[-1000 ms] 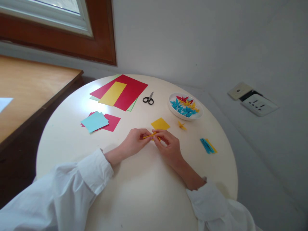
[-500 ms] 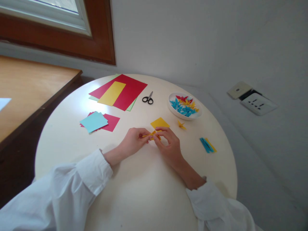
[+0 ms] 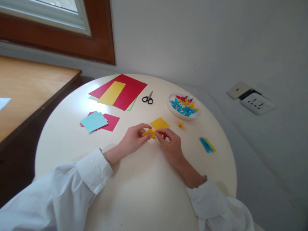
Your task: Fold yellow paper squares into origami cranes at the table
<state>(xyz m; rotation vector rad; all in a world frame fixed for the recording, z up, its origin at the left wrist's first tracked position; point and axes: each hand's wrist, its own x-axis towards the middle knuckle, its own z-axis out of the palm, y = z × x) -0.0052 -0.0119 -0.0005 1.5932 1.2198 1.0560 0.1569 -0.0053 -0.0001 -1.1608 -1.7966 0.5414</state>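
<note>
Both hands pinch a small folded yellow paper piece (image 3: 150, 133) just above the round white table (image 3: 134, 192). My left hand (image 3: 133, 139) grips its left end with thumb and fingers closed. My right hand (image 3: 169, 144) pinches its right end. A flat yellow paper square (image 3: 160, 123) lies right behind the hands. A small folded yellow crane (image 3: 181, 124) rests to the right of that square.
A white dish (image 3: 176, 113) of folded blue, red and yellow cranes stands at the back right. Black scissors (image 3: 148, 98) lie behind the hands. Red and yellow sheets (image 3: 120, 91), a light blue square (image 3: 93, 121) on red paper, and blue and yellow strips (image 3: 207, 144) lie around.
The yellow piece has opened from a thin strip into a wider folded shape. My fingers have shifted on it and lifted it slightly.
</note>
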